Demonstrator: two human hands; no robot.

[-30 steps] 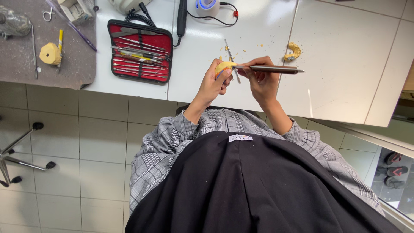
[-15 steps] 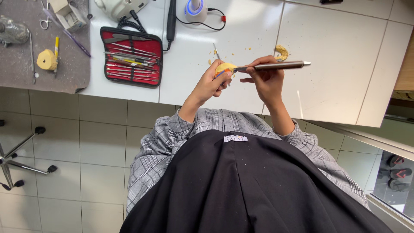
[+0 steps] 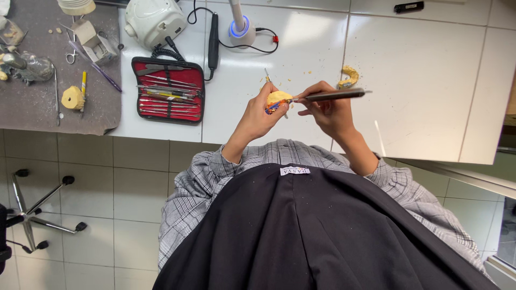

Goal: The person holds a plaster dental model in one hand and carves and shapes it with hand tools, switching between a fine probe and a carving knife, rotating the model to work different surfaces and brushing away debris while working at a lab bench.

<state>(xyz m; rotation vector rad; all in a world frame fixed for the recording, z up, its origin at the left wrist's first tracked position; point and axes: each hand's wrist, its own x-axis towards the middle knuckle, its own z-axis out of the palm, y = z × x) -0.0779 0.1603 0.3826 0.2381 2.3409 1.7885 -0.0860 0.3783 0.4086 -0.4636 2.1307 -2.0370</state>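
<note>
A: Scanning left to right, what shows?
B: Red instrument case (image 3: pixel 169 90), then the left hand (image 3: pixel 257 115) pinching a yellow dental cast (image 3: pixel 279 98).
A: Any change?
B: No; the right hand (image 3: pixel 329 110) still grips the dark carving tool (image 3: pixel 334 95) against it.

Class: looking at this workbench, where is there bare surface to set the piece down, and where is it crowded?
Bare: the white tiled counter right of the yellow arch-shaped cast. Crowded: the red tool case, white motor unit and grey mat at the other end.
</note>
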